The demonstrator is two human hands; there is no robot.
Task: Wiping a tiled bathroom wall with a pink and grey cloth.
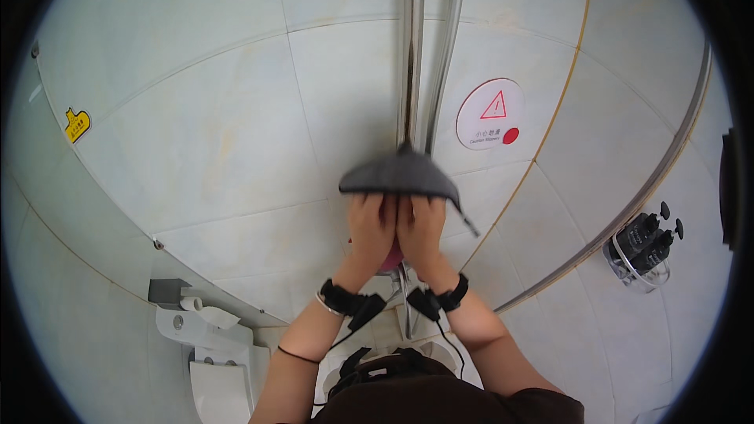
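My left hand [372, 228] and my right hand [420, 228] are raised side by side, close together in front of the shower pole. Both grip the lower edge of a dark grey, dome-shaped item [399, 173] that looks like soft fabric; a short strap or cord hangs from its right end. The fingertips disappear behind it, and I cannot tell its exact kind. Something pink [390, 257] shows between and below my wrists, mostly hidden. Each wrist wears a black band with a small black device and a cable.
A chrome shower pole [409, 47] and hose run down the tiled wall. Below my wrists are a chrome tap [408, 314] and a white basin [452, 357]. A white toilet [220, 385] stands at lower left. Black pump bottles [644, 243] sit in a rack at right.
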